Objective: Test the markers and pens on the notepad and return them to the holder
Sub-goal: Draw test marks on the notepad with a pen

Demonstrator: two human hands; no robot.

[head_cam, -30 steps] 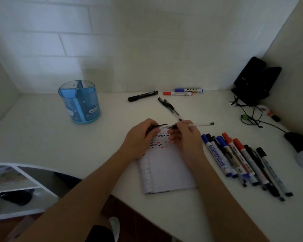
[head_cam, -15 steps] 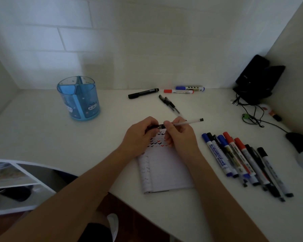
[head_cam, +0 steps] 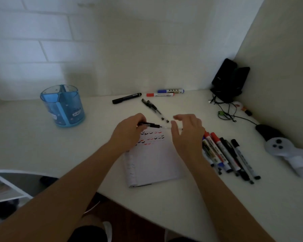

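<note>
While the pen [head_cam: 150,125] stays pinched in the curled left hand [head_cam: 128,133] above the notepad [head_cam: 154,163], the right hand [head_cam: 187,131] has let go and hovers open beside it. Capping looks finished, so return comes next. Far left of the hands, the blue holder [head_cam: 63,105] shows no pens sticking out.

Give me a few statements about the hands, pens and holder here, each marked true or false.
1. The left hand grips a pen over the notepad. True.
2. The right hand holds a marker. False: its fingers are spread and hold nothing.
3. The blue holder stands right of the notepad. False: it stands to its left.
4. A row of markers lies right of the notepad. True.
</note>
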